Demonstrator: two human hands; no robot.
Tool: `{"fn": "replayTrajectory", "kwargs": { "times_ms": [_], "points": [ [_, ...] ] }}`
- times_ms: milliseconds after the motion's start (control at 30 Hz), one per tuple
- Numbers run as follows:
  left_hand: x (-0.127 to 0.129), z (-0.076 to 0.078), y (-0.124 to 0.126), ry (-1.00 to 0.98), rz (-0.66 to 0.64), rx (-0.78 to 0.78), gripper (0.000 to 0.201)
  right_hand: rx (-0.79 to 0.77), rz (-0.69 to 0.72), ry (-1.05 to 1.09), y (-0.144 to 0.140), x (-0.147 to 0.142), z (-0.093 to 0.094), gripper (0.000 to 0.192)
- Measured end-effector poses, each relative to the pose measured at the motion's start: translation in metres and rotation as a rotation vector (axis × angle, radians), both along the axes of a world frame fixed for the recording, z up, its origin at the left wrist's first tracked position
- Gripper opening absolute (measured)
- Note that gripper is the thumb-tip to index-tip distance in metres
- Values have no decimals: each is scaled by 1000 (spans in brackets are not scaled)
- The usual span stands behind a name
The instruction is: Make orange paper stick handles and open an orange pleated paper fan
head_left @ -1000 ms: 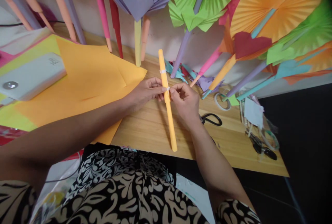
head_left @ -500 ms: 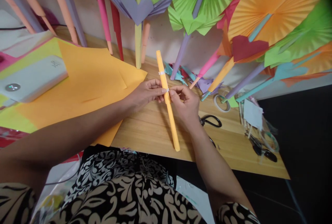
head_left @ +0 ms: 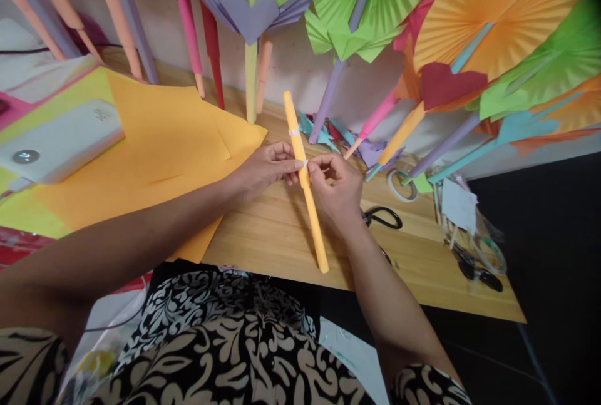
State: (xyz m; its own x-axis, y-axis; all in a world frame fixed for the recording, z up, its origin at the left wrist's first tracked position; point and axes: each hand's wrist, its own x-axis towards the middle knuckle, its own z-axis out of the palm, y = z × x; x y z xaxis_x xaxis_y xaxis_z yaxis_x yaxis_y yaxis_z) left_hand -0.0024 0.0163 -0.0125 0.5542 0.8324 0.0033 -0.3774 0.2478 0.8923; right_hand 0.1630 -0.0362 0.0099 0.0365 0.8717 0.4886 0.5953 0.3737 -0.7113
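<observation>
A long rolled orange paper stick [head_left: 313, 223] runs from the wall side down to the near table edge. Both hands pinch it near its middle. My left hand [head_left: 265, 168] grips it from the left, my right hand [head_left: 335, 191] from the right, fingertips meeting at a small strip of clear tape [head_left: 304, 163]. A second tape band [head_left: 293, 132] wraps the stick higher up. The stick hovers just above the wooden table [head_left: 277, 230].
Orange paper sheets [head_left: 154, 154] cover the table's left, with a white device [head_left: 56, 142] on yellow paper. Black scissors [head_left: 382, 217], a tape roll [head_left: 399, 184] and paper scraps lie to the right. Colourful paper fans on stick handles [head_left: 251, 73] lean against the wall behind.
The stick's lower end has swung slightly to the right; both hands stay pinched at the tape in the middle.
</observation>
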Motion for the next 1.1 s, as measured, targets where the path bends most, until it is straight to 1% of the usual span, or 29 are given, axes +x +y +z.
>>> {"fn": "replayTrajectory", "kwargs": {
  "times_ms": [100, 233, 433, 600, 767, 833, 933, 1100],
  "points": [
    [0, 0, 0, 2, -5, -2, 19, -21, 17, 57, 0, 1, 0, 10],
    [0, 0, 1, 12, 4, 2, 19, -49, 68, 124, -1, 3, -1, 15],
    [0, 1, 1, 13, 4, -7, 20, 17, 30, 14, -2, 0, 1, 11],
    [0, 2, 0, 27, 6, -10, 21, 89, 6, -52, -2, -1, 1, 11],
    [0, 0, 0, 20, 5, -8, 23, 155, -7, -115, -2, 0, -2, 10],
    [0, -2, 0, 16, -1, -2, 22, 137, -16, -101, -3, -1, -2, 10],
    [0, -4, 0, 2, -13, 9, 19, 59, -36, -28, -2, -2, -2, 9],
    [-1, -2, 1, -8, -40, 6, 19, -49, -37, 109, 2, 1, -5, 8]
  ]
}}
